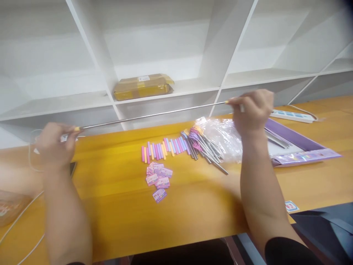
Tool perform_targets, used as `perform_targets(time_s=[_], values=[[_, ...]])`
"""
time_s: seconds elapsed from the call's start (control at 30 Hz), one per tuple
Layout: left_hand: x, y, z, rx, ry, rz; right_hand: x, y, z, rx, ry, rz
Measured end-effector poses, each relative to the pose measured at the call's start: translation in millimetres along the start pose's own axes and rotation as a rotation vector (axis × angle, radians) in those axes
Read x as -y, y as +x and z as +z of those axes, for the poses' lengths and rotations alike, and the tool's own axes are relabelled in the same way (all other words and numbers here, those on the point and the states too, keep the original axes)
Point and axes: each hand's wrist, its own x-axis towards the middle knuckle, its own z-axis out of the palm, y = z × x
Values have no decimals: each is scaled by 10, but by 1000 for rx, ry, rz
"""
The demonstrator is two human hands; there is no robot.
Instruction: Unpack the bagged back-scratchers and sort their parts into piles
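Note:
A long, thin telescopic back scratcher (154,115) is stretched out level above the table, its metal rod thicker toward the left. My left hand (56,141) is closed on its left end, where a bit of yellow shows. Closed round the yellow tip at the other end is my right hand (252,106); the fingers hide that tip's shape. Below lies a bunch of metal back scratchers (204,143) with coloured claw heads. Beside them is a row of pink, yellow, blue and purple sleeves (165,147). Small printed cards (159,178) lie in a loose pile nearer me.
A clear plastic bag (224,138) and an open purple box (309,153) with metal rods lie at the right. Behind them is a power strip (293,116). A taped parcel (143,87) sits on the white shelf (190,92). White cables (23,209) run along the left.

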Motion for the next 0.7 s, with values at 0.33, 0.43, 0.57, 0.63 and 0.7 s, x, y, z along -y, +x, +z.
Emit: perform_targets(time_s=[0.33, 0.43, 0.57, 0.63, 0.7], values=[[-36, -70, 136, 114, -9, -89, -540, -141, -6, 9, 6, 167], [-5, -68, 149, 128, 6, -95, -497, -101, -54, 18, 18, 130], [28, -45, 178, 100, 56, -84, -440, -51, -120, -9, 27, 86], [15, -23, 173, 111, 67, -86, -412, -33, -147, -10, 42, 74], [-14, 3, 151, 122, 64, -99, -387, -15, -172, -4, 44, 70]])
